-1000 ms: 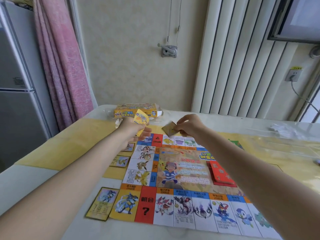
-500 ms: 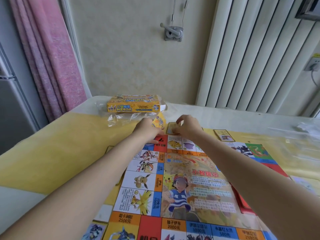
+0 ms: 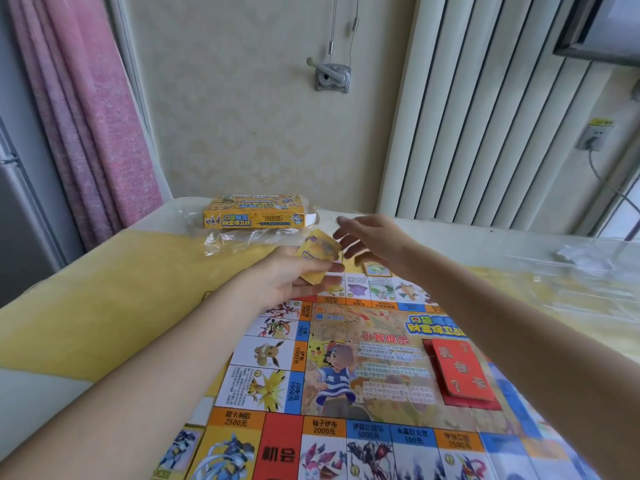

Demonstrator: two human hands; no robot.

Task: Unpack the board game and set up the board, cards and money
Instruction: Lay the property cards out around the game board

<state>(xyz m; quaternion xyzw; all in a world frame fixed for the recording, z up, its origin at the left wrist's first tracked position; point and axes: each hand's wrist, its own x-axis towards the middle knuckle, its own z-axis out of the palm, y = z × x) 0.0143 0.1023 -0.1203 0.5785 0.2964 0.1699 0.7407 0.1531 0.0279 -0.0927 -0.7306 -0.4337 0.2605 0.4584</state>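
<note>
Board [image 3: 363, 368] lies flat on the table [image 3: 86, 306], reaching from the near edge towards the far edge. Left hand [image 3: 287, 282] grips a small stack of yellow cards [image 3: 317, 259] over the board's far-left corner — thumb curled across them. Right hand [image 3: 374, 242] hovers just beside that stack, fingers spread and loose, holding nothing. One card [image 3: 375, 270] lies just past the board's far edge. Red card deck [image 3: 462, 370] sits on the board's right half — the yellow game box [image 3: 254, 213] rests at the table's far edge.
</note>
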